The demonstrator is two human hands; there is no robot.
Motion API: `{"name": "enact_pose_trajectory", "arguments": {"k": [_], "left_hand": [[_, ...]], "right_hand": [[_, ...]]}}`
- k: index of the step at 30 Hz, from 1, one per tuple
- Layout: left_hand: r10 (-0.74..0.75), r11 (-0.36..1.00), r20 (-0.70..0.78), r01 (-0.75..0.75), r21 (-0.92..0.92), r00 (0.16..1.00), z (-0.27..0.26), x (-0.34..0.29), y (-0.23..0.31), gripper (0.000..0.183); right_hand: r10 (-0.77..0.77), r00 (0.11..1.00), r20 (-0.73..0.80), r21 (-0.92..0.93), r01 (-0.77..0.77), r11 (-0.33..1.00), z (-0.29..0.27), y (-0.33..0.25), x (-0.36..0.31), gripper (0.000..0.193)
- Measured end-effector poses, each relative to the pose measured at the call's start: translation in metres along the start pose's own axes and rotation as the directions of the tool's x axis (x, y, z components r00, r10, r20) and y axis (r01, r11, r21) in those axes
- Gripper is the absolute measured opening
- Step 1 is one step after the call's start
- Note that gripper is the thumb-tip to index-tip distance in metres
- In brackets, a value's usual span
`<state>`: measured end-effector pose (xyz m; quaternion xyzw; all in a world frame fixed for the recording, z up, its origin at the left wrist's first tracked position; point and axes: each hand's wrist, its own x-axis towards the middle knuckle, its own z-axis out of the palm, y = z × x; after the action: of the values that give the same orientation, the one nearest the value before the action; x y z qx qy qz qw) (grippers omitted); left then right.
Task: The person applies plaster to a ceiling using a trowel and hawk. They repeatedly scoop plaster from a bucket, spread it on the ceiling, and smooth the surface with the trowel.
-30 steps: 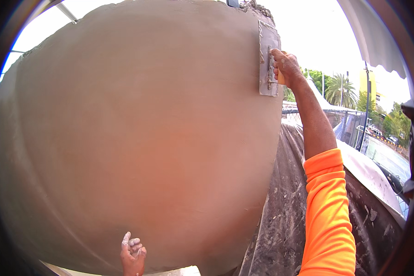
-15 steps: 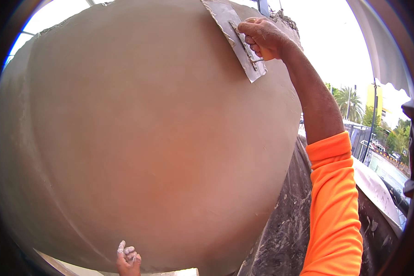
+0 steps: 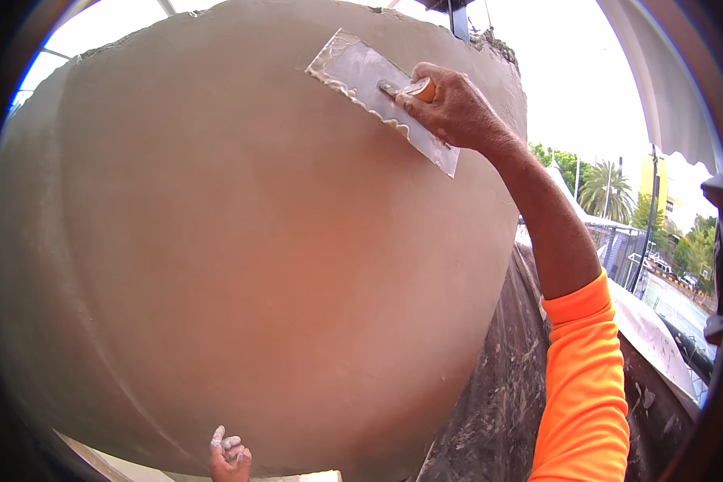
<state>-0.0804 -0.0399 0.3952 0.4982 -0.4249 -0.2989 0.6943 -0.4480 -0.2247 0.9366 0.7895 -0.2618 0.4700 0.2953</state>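
My right hand [image 3: 450, 108] is closed around the orange handle of a rectangular plastering trowel [image 3: 361, 76]. The trowel's metal blade lies against the upper right of a large plastered wall [image 3: 257, 241], slanting from upper left down to lower right. Wet plaster is gathered in a wavy ridge along the blade's lower left edge. Down at the bottom, my left hand [image 3: 231, 458] is in front of the wall's lower edge, its index finger raised and the others loosely bent. Pale plaster coats those fingers, and nothing shows in them.
Rough mortar [image 3: 498, 46] lines the wall's top right corner, below a dark metal post [image 3: 458, 20]. Dark, plaster-spattered sheeting [image 3: 498, 386] hangs along the right side. A grey awning [image 3: 659, 80] hangs at the upper right, with palm trees [image 3: 606, 191] and fencing beyond.
The trowel has turned from a steep slant to a flatter one, its upper end swinging left and down. My right hand has lowered slightly; my left hand has barely shifted.
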Motion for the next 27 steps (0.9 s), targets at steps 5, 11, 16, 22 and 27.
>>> {"name": "enact_pose_trajectory", "arguments": {"k": [5,11,16,22,27], "left_hand": [[0.039,0.999,-0.043,-0.039,0.001,0.998,-0.016,-0.006,-0.012,0.075],[-0.01,1.0,-0.065,0.01,0.002,0.998,-0.004,-0.01,-0.017,0.075],[-0.002,1.0,-0.036,0.001,-0.025,0.999,0.005,-0.016,-0.012,0.074],[-0.011,0.999,-0.083,0.015,0.045,0.996,-0.005,-0.031,-0.015,0.073],[-0.034,0.999,-0.077,0.036,0.029,0.996,-0.006,-0.033,-0.02,0.074]], "right_hand": [[0.179,0.971,-0.156,-0.091,-0.194,0.977,-0.01,0.058,0.048,0.033],[0.044,0.995,0.088,-0.138,-0.032,0.99,0.019,-0.001,0.032,0.029],[-0.031,0.996,0.082,-0.149,0.043,0.988,0.019,-0.025,0.015,0.028],[0.035,0.992,-0.119,-0.111,-0.048,0.993,-0.004,0.063,0.077,0.036],[-0.053,0.998,0.017,-0.078,0.054,0.995,0.0,0.038,0.071,0.04]]}}
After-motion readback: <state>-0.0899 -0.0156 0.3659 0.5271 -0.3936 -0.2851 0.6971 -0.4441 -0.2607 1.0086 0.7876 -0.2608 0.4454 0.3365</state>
